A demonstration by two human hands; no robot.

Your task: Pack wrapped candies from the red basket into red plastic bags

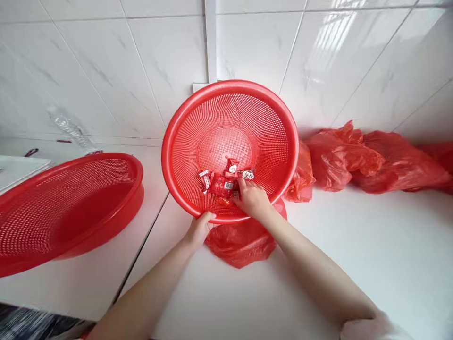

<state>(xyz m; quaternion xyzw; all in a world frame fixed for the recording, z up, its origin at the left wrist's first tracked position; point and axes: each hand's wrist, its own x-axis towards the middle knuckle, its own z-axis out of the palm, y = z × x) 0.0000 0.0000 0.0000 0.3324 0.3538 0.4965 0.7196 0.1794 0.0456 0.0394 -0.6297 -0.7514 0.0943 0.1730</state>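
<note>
Indoors, through the head camera, a red mesh basket (262, 118) is seen tipped up on a white table (371, 245). Its lower rim is clamped by the left hand (200, 230), thumb over the lip and fingers beneath. The right hand (252, 198) is laid inside, fingers curled down onto a small heap of red wrapped sweets (221, 184) at the bowl's low side; whether one is pinched cannot be told. White marks and a barcode patch are carried by the wrappers, but nothing can be read. A crumpled red bag (244, 243) is pressed under the basket.
</note>
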